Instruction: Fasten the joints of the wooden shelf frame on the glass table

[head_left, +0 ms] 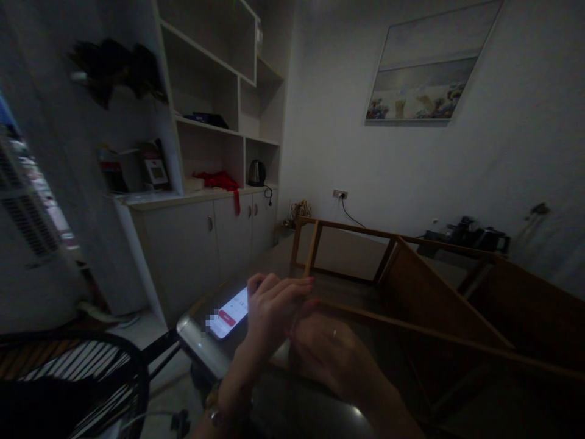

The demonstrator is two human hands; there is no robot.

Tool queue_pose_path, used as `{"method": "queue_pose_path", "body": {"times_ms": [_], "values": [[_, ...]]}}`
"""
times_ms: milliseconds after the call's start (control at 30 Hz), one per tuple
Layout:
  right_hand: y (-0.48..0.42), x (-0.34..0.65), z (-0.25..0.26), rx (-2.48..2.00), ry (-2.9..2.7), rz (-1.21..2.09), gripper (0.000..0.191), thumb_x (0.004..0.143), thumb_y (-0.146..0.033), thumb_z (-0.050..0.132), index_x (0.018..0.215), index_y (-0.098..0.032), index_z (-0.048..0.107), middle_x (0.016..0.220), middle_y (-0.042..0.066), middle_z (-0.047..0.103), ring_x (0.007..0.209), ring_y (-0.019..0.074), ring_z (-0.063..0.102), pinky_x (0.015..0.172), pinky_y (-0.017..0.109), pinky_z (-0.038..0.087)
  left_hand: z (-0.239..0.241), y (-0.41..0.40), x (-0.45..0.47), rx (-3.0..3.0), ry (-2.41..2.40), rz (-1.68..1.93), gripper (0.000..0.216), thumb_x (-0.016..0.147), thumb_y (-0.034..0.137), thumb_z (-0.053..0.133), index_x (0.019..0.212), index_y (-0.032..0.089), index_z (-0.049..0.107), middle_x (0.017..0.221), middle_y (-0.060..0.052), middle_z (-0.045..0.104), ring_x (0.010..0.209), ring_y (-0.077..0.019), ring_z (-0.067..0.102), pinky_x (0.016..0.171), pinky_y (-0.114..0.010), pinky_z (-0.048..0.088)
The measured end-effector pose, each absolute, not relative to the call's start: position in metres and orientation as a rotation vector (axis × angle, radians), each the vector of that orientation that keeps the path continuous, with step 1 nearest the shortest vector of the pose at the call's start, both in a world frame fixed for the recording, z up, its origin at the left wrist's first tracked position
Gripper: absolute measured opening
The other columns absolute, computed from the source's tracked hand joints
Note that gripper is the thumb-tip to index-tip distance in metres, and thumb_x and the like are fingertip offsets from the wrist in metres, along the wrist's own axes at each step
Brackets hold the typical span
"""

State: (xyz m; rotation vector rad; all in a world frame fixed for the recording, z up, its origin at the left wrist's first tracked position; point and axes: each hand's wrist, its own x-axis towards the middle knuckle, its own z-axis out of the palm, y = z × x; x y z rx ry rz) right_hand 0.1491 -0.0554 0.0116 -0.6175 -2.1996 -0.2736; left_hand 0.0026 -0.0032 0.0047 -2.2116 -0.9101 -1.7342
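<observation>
A brown wooden shelf frame (388, 320) lies on the dark table, its near-left end running up to my hands. My left hand (274, 308) is closed over that end, fingers together and pointing right. Just below and to the right, my right hand (331, 350), with a ring on one finger, is bent inward and almost meets the left. Its fingertips are in shadow, so whatever they pinch is hidden. A lit smartphone (233, 314) lies on the table immediately left of my left hand.
The table's rounded metallic edge (201, 344) runs close in front of me. A black wire-backed chair (132, 366) stands at lower left. White cabinets (183, 244) line the left wall, with a kettle (256, 173) on top. Dark appliances (475, 235) sit beyond the frame.
</observation>
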Motion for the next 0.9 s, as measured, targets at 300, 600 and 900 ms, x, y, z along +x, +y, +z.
{"method": "queue_pose_path", "body": {"times_ms": [300,600,900], "values": [[-0.062,0.146,0.026,-0.629,-2.221,-0.376,0.018,0.099,-0.02,0.043,0.085,-0.019,0.054,0.071,0.001,0.061,0.065,0.0131,0.056,0.063,0.025,0.045,0.006,-0.003,0.003,-2.187,-0.91,-1.706,0.008,0.089,0.034,0.067,0.086,0.027,0.068,0.094,0.005,0.079,0.068,-0.016,0.062,0.076,-0.039,0.032],[-0.063,0.147,0.025,-0.697,-2.1,0.0,0.011,0.098,-0.026,0.051,0.105,-0.02,0.056,0.087,0.002,0.068,0.076,0.0127,0.064,0.07,0.023,0.05,0.003,-0.002,0.001,-2.212,-0.937,-1.705,0.01,0.091,0.033,0.063,0.086,0.027,0.069,0.096,0.005,0.079,0.071,-0.0162,0.062,0.078,-0.04,0.032],[-0.066,0.144,0.03,-0.796,-2.058,0.528,0.013,0.095,-0.028,0.057,0.103,-0.023,0.066,0.095,0.001,0.069,0.086,0.0127,0.065,0.074,0.023,0.051,0.002,-0.004,-0.001,-2.265,-0.946,-1.684,0.011,0.093,0.033,0.06,0.091,0.028,0.069,0.102,0.004,0.078,0.075,-0.0173,0.062,0.08,-0.04,0.032]]}}
